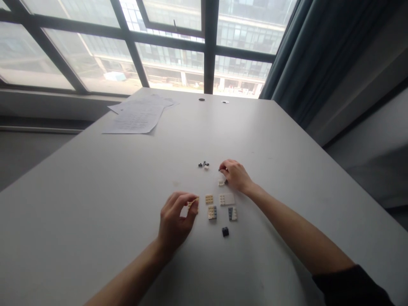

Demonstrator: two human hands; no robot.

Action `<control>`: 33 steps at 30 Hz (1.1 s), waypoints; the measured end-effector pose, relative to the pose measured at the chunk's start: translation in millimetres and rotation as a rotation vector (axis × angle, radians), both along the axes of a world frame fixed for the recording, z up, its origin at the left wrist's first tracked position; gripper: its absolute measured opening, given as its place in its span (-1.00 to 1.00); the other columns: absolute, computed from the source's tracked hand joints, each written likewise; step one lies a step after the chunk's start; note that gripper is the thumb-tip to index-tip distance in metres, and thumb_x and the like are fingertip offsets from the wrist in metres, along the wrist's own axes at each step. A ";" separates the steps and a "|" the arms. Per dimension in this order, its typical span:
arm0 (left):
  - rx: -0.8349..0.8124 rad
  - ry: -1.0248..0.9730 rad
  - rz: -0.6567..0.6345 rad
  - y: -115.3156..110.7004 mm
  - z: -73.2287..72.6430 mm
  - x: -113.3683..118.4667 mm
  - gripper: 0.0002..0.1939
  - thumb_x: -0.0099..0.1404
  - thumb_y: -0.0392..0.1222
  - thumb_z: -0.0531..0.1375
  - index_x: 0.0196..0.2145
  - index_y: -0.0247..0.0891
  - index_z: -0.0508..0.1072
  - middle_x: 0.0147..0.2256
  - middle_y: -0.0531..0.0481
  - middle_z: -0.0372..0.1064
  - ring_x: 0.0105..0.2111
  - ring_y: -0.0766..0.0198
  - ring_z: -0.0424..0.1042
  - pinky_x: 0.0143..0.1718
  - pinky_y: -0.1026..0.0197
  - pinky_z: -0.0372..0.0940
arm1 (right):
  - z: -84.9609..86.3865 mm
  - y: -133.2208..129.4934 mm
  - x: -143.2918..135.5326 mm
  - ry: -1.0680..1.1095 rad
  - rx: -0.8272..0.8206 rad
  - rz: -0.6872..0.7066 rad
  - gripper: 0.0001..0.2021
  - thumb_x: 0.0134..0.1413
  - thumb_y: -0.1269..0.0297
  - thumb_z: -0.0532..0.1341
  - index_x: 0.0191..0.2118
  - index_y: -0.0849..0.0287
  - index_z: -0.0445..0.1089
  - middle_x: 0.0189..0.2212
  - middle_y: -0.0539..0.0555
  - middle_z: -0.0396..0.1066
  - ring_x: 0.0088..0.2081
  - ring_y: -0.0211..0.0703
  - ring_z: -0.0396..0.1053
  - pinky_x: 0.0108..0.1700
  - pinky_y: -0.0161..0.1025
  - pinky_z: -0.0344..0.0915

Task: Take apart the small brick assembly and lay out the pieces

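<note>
My left hand [176,216] pinches a tan building plate [196,206] between thumb and fingers, partly hiding it. Further right and farther away, my right hand [236,175] has its fingertips closed on a tiny dark piece [219,170], too small to make out fully. Just below that hand lies a small white piece [221,183] beside a dark bit. Between the hands are a tan studded plate [209,199], a tan-and-grey brick [212,212] and a white plate [227,199] with studs on its left side. A grey-and-white studded piece [232,213] and a black brick [225,231] lie nearer me.
Several tiny grey, black and white pieces [204,165] sit in a small cluster beyond the bricks. Printed papers [135,114] lie at the far left of the white table [95,191]. Two round cable holes are near its far edge, before a window; a dark curtain [306,63] hangs at right.
</note>
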State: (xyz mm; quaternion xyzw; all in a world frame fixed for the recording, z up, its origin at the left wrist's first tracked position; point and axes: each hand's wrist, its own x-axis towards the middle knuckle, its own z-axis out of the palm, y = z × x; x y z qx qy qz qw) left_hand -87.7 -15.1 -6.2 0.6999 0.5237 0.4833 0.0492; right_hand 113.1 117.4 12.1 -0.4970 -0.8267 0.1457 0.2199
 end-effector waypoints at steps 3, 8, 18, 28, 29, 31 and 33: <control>0.035 0.017 -0.026 0.3 -0.3 0.7 -0.92 0.23 -0.30 0.17 -0.28 -0.22 0.41 -0.35 -0.01 0.38 -0.36 0.27 0.38 -0.29 0.23 0.33 | 7.9 -18.2 13.0 0.182 -0.003 -0.033 -0.88 0.13 0.44 0.15 -0.20 0.17 0.36 -0.39 0.00 0.38 -0.35 -0.23 0.32 -0.23 -0.27 0.26; 0.068 0.038 -0.081 -0.3 -0.8 2.5 -0.88 0.20 -0.34 0.18 -0.27 -0.22 0.40 -0.33 -0.02 0.40 -0.34 0.26 0.38 -0.25 0.21 0.32 | 8.6 -55.1 31.8 0.572 -0.255 0.031 -0.86 0.12 0.32 0.18 -0.18 0.13 0.37 -0.52 -0.08 0.31 -0.48 -0.28 0.30 -0.38 -0.30 0.29; 0.097 0.059 -0.125 -0.2 0.7 3.7 -0.86 0.19 -0.39 0.18 -0.27 -0.24 0.38 -0.33 -0.04 0.40 -0.34 0.25 0.36 -0.26 0.19 0.31 | 10.8 -110.6 57.1 0.553 0.098 0.183 -0.94 0.11 0.39 0.24 -0.35 0.10 0.44 -0.31 0.08 0.52 -0.25 -0.16 0.48 -0.20 -0.21 0.42; 0.104 0.059 -0.148 -1.1 -0.2 4.6 -0.86 0.19 -0.40 0.19 -0.28 -0.24 0.39 -0.33 -0.03 0.40 -0.35 0.25 0.35 -0.27 0.17 0.29 | 10.1 -105.0 44.8 0.327 -0.168 0.156 -0.88 0.04 0.43 0.27 -0.25 0.13 0.45 -0.45 -0.02 0.47 -0.46 -0.29 0.37 -0.39 -0.37 0.32; 0.102 0.061 -0.152 -1.0 -0.4 4.6 -0.86 0.19 -0.40 0.19 -0.28 -0.24 0.39 -0.33 -0.03 0.40 -0.35 0.25 0.35 -0.27 0.17 0.29 | 10.4 -103.8 42.6 0.298 -0.200 0.156 -0.84 0.02 0.45 0.28 -0.23 0.13 0.44 -0.46 -0.04 0.46 -0.47 -0.30 0.36 -0.38 -0.37 0.31; 0.099 0.067 -0.162 -0.5 -0.6 4.7 -0.85 0.19 -0.40 0.19 -0.27 -0.24 0.38 -0.33 -0.04 0.40 -0.35 0.24 0.35 -0.27 0.17 0.29 | 11.5 -101.2 38.3 0.245 -0.238 0.159 -0.83 -0.01 0.47 0.30 -0.25 0.13 0.44 -0.48 -0.06 0.45 -0.48 -0.31 0.34 -0.37 -0.37 0.28; 0.103 0.078 -0.172 -0.3 -0.8 4.9 -0.85 0.19 -0.40 0.19 -0.27 -0.24 0.38 -0.32 -0.04 0.40 -0.33 0.24 0.35 -0.26 0.17 0.28 | 13.2 -98.3 34.4 0.194 -0.249 0.169 -0.87 -0.02 0.48 0.30 -0.32 0.14 0.45 -0.48 -0.06 0.45 -0.47 -0.31 0.33 -0.36 -0.37 0.26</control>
